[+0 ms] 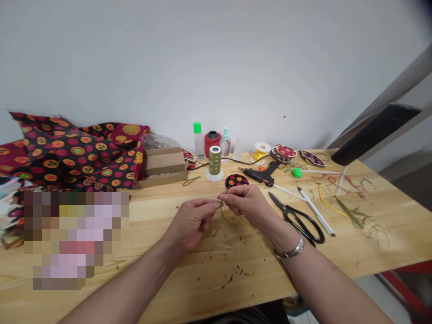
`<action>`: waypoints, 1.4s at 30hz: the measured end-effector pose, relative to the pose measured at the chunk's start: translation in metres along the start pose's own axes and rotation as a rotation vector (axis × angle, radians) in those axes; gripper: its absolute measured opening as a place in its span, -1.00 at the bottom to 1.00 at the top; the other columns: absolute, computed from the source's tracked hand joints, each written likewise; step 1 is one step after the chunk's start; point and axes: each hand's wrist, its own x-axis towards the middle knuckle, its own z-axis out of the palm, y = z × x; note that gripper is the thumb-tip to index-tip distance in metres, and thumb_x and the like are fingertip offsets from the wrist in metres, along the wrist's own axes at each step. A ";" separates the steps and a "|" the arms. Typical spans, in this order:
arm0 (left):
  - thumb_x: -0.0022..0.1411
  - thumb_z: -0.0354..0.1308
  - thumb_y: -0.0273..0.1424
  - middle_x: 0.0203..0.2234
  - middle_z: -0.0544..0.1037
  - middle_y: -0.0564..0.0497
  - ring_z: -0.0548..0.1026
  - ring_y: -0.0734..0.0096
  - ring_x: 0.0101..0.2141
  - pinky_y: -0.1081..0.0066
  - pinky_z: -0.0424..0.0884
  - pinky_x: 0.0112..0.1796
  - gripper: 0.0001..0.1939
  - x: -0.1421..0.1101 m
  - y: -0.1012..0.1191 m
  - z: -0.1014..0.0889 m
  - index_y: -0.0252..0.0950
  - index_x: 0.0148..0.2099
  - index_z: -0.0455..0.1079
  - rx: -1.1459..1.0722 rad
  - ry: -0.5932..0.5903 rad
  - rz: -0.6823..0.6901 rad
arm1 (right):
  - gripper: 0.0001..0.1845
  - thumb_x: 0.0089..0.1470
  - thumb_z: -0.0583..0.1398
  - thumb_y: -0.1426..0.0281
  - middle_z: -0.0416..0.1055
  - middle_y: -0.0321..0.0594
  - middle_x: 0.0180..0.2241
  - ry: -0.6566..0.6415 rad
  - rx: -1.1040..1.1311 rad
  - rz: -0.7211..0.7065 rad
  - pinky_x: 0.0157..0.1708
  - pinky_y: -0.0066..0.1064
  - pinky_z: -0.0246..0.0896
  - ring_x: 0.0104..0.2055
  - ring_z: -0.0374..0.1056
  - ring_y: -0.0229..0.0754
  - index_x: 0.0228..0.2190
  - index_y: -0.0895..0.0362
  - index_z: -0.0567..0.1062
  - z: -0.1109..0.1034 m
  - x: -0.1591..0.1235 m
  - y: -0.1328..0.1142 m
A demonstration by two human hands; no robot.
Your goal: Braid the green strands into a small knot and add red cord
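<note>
Two hands, the left hand and right hand, pinch a thin olive-green thread at frame centre.

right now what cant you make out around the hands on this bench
Head view:
- Thin thread between left hand and right hand: fingers hide the pinched part; too fine to trace.
- Pixelated patch: blurs what lies there.
- Colourful stack: cut off by the left edge.

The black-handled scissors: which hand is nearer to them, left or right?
Right. The right hand sits just left of the black-handled scissors, its wrist close beside them; the left hand is farther away, beyond the right hand.
</note>
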 end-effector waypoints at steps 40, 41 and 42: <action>-0.10 0.26 -0.40 -0.81 0.14 0.22 -0.04 0.75 -0.74 0.60 -0.18 -0.72 -0.85 0.008 -0.007 -0.008 -0.41 -0.51 0.43 -0.059 0.155 0.057 | -0.76 0.11 0.00 0.41 0.36 -0.31 -0.56 -0.016 -1.014 -0.482 -0.50 -0.51 -0.02 -0.53 0.18 -0.35 -0.47 0.16 0.41 0.010 -0.017 -0.001; -0.10 0.26 -0.41 -0.81 0.15 0.22 -0.04 0.75 -0.74 0.61 -0.19 -0.72 -0.86 0.009 -0.007 -0.008 -0.41 -0.51 0.43 -0.084 0.145 0.040 | -0.78 0.11 -0.01 0.43 0.36 -0.29 -0.55 -0.033 -1.120 -0.535 -0.51 -0.49 -0.03 -0.53 0.18 -0.34 -0.47 0.17 0.39 0.011 -0.019 0.000; -0.10 0.26 -0.41 -0.79 0.20 0.20 -0.05 0.76 -0.75 0.61 -0.19 -0.72 -0.86 0.009 -0.007 -0.009 -0.41 -0.51 0.42 -0.113 0.137 0.017 | -0.81 0.09 -0.01 0.46 0.36 -0.27 -0.55 -0.055 -1.222 -0.588 -0.52 -0.47 -0.05 -0.53 0.19 -0.32 -0.46 0.18 0.38 0.013 -0.021 0.002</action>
